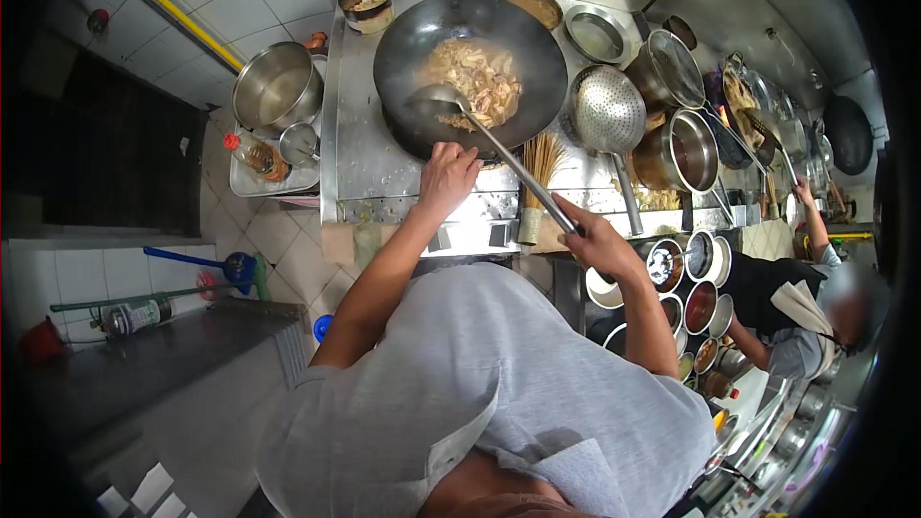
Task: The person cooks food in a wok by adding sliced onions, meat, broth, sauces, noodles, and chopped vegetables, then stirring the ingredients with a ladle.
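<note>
A large dark wok (403,48) sits on the steel stove, its far loop handle pointing away from me. Pale brown pieces of food in sauce (480,72) steam inside it. My right hand (597,242) is wrapped round the long handle of a ladle (513,165), whose bowl rests in the wok at the left of the food. At the wok's near rim my left hand (450,176) is closed, with its fingers curled at the edge; the part it grips is hidden beneath it.
Right of the wok lie a perforated strainer (608,110), a bamboo brush (540,168) and a steel pot (676,152). Several seasoning bowls (701,307) stand by my right elbow. At left are a big pot (278,86) and an oil bottle (257,158). A co-worker (796,317) stands at far right.
</note>
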The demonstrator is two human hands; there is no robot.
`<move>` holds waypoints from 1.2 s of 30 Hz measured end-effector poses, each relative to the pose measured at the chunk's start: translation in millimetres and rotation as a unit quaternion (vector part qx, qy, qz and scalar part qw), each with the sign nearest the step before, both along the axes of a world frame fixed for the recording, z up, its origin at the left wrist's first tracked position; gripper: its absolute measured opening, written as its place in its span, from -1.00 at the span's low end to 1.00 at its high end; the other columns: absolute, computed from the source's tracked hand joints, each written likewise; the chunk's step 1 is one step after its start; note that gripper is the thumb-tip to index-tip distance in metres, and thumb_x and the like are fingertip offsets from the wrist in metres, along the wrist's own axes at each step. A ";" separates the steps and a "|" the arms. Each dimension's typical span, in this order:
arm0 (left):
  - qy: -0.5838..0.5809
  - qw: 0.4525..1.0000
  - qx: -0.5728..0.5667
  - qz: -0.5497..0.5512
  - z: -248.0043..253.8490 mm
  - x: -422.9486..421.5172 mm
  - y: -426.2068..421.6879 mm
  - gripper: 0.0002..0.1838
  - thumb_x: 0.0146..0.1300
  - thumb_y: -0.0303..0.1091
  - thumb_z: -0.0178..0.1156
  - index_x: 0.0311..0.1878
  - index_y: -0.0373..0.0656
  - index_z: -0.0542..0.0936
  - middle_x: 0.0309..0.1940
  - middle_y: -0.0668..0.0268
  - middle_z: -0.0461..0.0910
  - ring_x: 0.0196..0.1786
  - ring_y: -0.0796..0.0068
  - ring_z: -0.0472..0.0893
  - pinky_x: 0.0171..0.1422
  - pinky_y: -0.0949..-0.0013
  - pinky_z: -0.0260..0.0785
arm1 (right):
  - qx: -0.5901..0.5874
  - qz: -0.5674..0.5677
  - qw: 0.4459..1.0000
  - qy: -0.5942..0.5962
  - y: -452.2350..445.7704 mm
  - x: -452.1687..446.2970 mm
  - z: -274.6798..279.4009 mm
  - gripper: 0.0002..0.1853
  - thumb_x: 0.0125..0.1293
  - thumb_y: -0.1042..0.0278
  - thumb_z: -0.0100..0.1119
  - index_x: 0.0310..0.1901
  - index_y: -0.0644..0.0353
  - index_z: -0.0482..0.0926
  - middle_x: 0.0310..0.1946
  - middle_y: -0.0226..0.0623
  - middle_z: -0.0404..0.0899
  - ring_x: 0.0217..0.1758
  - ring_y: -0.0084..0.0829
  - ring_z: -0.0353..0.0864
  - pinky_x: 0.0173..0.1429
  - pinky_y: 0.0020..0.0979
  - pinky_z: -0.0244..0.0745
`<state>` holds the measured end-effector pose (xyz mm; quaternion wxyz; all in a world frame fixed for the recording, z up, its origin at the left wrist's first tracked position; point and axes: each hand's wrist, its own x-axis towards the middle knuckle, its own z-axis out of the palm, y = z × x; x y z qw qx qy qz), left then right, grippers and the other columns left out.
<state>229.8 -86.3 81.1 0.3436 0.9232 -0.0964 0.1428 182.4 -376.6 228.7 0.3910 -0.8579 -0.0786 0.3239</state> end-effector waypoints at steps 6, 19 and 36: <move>-0.007 1.000 0.014 0.002 2.1 1.1 -2.8 -0.68 0.32 -0.19 0.32 0.03 -0.18 0.76 -0.17 0.21 0.62 0.02 0.15 0.56 0.04 0.11 0.52 | -0.033 -0.058 0.997 0.030 -12.4 -8.5 2.3 -0.25 0.32 0.52 0.19 0.57 0.11 0.28 -0.35 -0.13 0.63 -0.38 -0.36 0.54 -0.12 -0.30 0.53; -0.015 0.999 0.031 0.006 4.8 1.6 -3.6 -0.77 0.28 -0.20 0.37 -0.17 -0.17 0.74 -0.23 0.23 0.64 -0.01 0.13 0.60 -0.01 0.10 0.52 | 0.018 -0.158 0.981 -0.113 -14.1 7.9 -64.9 -0.24 0.39 0.53 0.20 0.61 -0.06 0.24 -0.54 -0.52 0.40 -0.57 -0.65 0.38 -0.47 -0.48 0.38; -0.021 1.000 0.012 0.014 14.5 -1.7 -7.8 -0.80 0.26 -0.24 0.38 -0.20 -0.18 0.74 -0.28 0.24 0.64 -0.06 0.13 0.61 -0.03 0.11 0.51 | -0.006 -0.031 0.973 -0.230 62.3 63.9 -77.5 -0.25 0.32 0.36 0.22 0.56 -0.03 0.27 -0.14 0.25 0.69 -0.06 0.19 0.70 0.08 0.00 0.56</move>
